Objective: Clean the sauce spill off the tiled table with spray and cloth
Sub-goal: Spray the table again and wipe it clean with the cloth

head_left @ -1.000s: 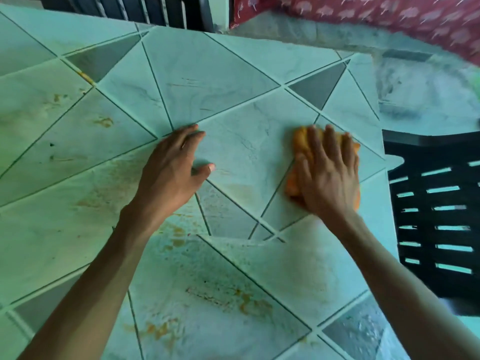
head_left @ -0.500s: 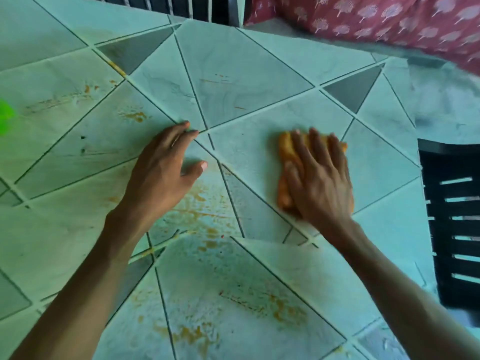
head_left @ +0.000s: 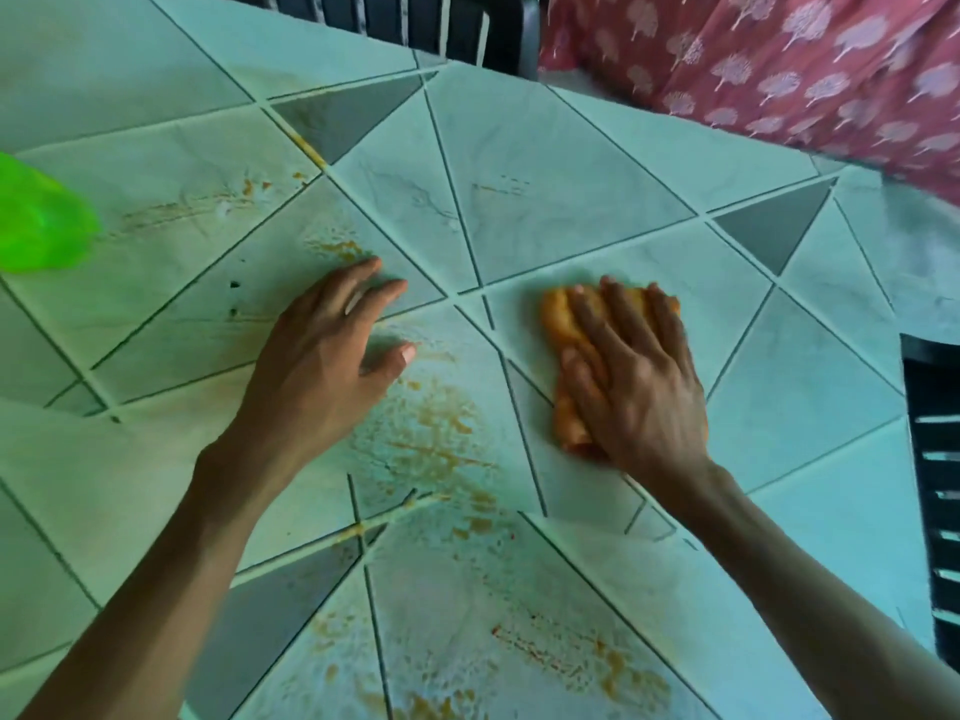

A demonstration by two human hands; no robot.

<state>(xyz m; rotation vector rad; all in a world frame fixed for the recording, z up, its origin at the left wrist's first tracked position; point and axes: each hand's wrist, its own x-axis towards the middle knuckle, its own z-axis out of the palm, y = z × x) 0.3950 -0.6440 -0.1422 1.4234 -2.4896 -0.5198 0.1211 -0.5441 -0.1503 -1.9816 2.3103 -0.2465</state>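
cloth (head_left: 558,324): likely soft, limp; press mid-pad | right hand (head_left: 634,387): spread flat on cloth | left hand (head_left: 322,356): flat on table (head_left: 519,200), empty

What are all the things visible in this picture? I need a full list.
tiled table: one, pale green, fills view
sauce stains: several, orange-brown, centre and bottom
cloth: one, orange, under right hand
blurred object: one, bright green, left edge
chairs: two, dark, top and right edges
patterned fabric: one, red, top right
left hand: one, flat on table
right hand: one, pressing cloth
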